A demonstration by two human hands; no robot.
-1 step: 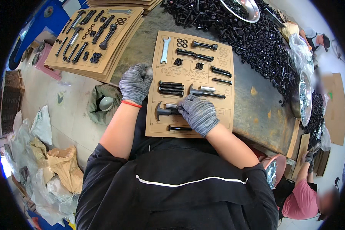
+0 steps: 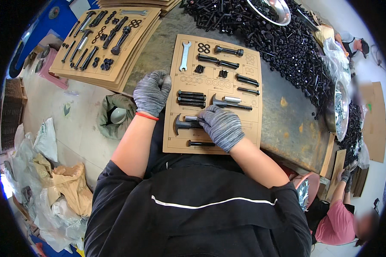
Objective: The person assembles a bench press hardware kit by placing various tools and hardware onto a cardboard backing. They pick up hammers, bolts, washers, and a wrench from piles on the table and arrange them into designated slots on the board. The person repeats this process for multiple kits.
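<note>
A brown cardboard sheet (image 2: 184, 90) with printed outlines lies in front of me, with black bolts (image 2: 191, 98), a silver wrench (image 2: 185, 56) and small black nuts set on it. My left hand (image 2: 152, 91), in a grey knit glove, is closed at the sheet's left edge, its thumb beside the edge. My right hand (image 2: 223, 127), gloved alike, has its fingertips drawn together over the lower part, at the right end of a black hook-headed piece (image 2: 182, 124). What these fingertips pinch is hidden. A similar hook-headed piece (image 2: 221, 102) and a silver sleeve (image 2: 232, 99) lie above that hand.
A stack of filled cardboard sheets (image 2: 116, 79) stands at the upper left. A heap of black bolts and nuts (image 2: 283, 51) covers the far right of the metal table (image 2: 287, 128), with metal bowls (image 2: 339, 111) beside it. A co-worker in pink (image 2: 336, 222) is at the lower right.
</note>
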